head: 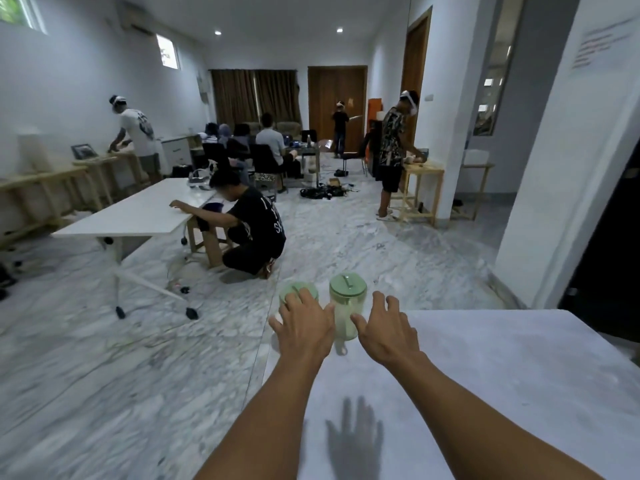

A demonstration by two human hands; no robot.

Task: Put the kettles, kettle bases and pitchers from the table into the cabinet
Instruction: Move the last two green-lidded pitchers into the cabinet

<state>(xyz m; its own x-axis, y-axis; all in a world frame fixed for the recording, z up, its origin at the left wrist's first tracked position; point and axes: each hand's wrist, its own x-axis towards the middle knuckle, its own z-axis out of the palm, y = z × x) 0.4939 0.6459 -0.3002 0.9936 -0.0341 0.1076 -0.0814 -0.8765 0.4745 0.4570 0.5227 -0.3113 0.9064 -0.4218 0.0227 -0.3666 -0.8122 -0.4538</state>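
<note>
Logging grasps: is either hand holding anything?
Left hand rests on one green-lidded pitcher's lid; grip unclear. Right hand holds nothing.

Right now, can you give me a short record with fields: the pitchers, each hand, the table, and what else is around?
pitchers: two, clear with green lids, at the far left corner of the table
left pitcher: mostly hidden behind the left hand
right pitcher: upright, lid on, between the hands
left hand: fingers spread over the left pitcher's lid; grip not clearly closed
right hand: open, just right of the right pitcher, not clearly touching
table: white top
kettles, bases: none in view
around: other people working in the room
</note>
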